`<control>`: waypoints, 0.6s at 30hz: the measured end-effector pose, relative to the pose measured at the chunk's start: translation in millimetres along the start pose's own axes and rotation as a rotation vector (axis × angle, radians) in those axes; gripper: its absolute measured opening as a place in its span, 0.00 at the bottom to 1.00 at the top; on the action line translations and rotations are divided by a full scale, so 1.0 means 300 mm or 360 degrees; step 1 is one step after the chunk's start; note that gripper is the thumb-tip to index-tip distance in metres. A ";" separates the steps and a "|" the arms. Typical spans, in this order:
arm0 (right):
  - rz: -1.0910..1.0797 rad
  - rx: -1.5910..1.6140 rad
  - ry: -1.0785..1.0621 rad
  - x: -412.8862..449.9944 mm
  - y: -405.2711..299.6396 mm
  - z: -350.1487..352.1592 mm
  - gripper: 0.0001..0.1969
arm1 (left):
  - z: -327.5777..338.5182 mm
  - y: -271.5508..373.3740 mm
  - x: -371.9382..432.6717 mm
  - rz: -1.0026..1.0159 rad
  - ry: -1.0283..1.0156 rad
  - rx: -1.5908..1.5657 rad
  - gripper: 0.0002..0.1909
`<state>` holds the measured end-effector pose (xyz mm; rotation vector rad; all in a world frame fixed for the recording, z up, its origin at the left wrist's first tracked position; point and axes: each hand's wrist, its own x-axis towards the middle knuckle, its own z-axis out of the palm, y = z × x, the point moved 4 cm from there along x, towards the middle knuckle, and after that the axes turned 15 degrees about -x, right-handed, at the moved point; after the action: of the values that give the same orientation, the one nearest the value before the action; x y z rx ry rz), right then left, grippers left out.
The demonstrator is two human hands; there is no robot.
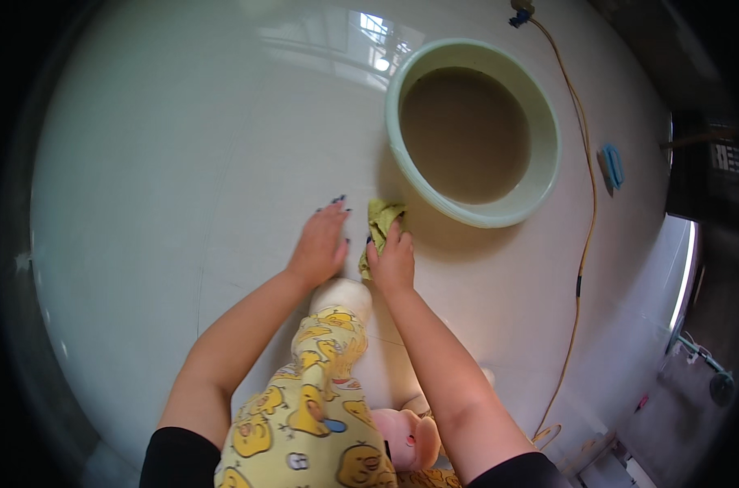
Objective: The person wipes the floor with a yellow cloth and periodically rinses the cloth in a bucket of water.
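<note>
A crumpled yellow-green cloth (382,216) lies against the pale, glossy tiled floor (162,183). My right hand (394,259) grips it, thumb on the left side and fingers over its right edge. To the left, apart from the cloth, my left hand (322,247) hovers over or rests on the floor; which one cannot be told. It holds nothing, with its fingers stretched forward and the thumb apart. Just beyond my right hand stands a large pale-green plastic basin (476,215), partly filled with murky brown water (467,134).
A yellow hose or cord (591,201) runs along the floor right of the basin. Beyond it lies a blue plastic-handled object (612,166), perhaps a brush. My leg in printed yellow trousers (308,415) is below my hands, beside a pink plush item (406,436). A standing fan (720,387) appears at far right.
</note>
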<state>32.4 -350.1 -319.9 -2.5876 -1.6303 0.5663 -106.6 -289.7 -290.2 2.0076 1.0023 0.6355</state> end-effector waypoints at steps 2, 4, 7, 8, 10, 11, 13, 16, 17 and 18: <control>-0.0031 0.0276 -0.0079 0.019 0.052 0.013 0.30 | 0.040 0.060 0.050 0.0134 -0.0054 -0.0096 0.25; 0.0053 0.0762 -0.0262 0.009 0.123 -0.023 0.29 | 0.092 0.108 0.083 0.0243 -0.0175 -0.0133 0.26; 0.0024 0.0347 0.0068 -0.087 0.307 -0.147 0.26 | 0.217 0.163 0.103 0.0337 -0.0340 -0.0039 0.29; -0.0044 0.0098 0.0166 -0.124 0.366 -0.168 0.26 | 0.261 0.164 0.091 0.0391 -0.0438 0.0024 0.31; -0.0114 -0.0182 0.0255 -0.201 0.450 -0.184 0.25 | 0.331 0.159 0.083 0.0377 -0.0596 0.0208 0.34; -0.0111 -0.0329 0.0159 -0.234 0.489 -0.169 0.26 | 0.371 0.152 0.078 0.0380 -0.0761 0.0402 0.36; -0.0096 -0.0502 0.0042 -0.272 0.535 -0.162 0.27 | 0.388 0.113 0.072 0.0277 -0.0738 0.0498 0.39; 0.0058 -0.0674 -0.0608 -0.307 0.570 -0.093 0.33 | 0.354 0.086 0.083 0.0240 -0.0521 0.0374 0.41; 0.0060 -0.0678 -0.0608 -0.311 0.581 -0.086 0.33 | 0.353 0.084 0.084 0.0241 -0.0520 0.0370 0.41; 0.0111 -0.0675 -0.0595 -0.315 0.580 -0.077 0.34 | 0.336 0.069 0.087 0.0124 -0.0494 0.0368 0.40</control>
<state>154.1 -507.5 -308.9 -2.9904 -1.9604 0.8335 -11.6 -319.0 -327.8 2.2705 0.8423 0.2426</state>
